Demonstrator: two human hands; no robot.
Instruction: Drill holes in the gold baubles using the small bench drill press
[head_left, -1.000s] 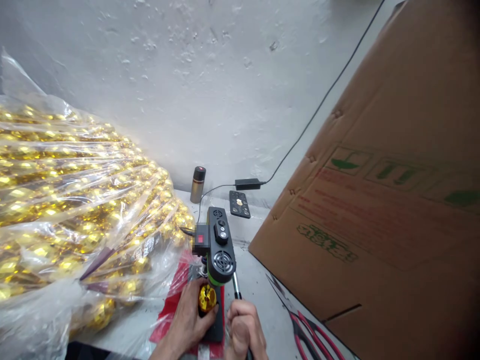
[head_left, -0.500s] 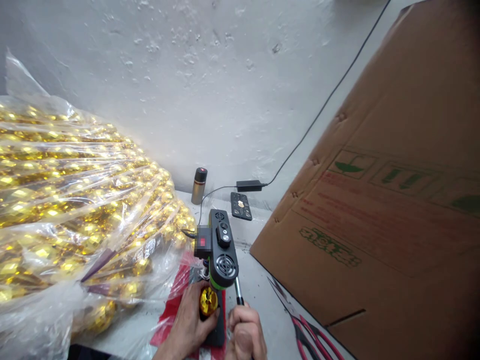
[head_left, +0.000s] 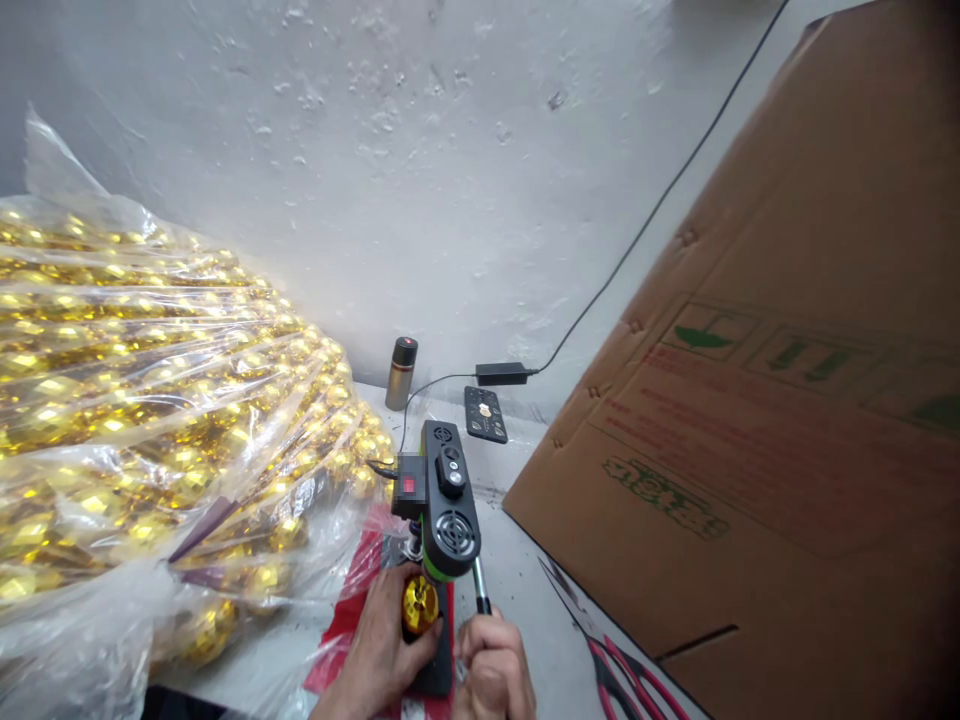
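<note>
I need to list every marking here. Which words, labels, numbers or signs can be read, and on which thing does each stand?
No text can be read.
Cardboard box: green pictograms, red lines and green characters, all too blurred to read.
Small machine: red-lit display, blurred.
Flat black device: marks too small to read.

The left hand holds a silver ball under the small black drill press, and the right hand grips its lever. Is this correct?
Not quite: the ball is gold, not silver, as the head view shows. The left hand holds it under the small black drill press, and the right hand grips the lever.
</note>
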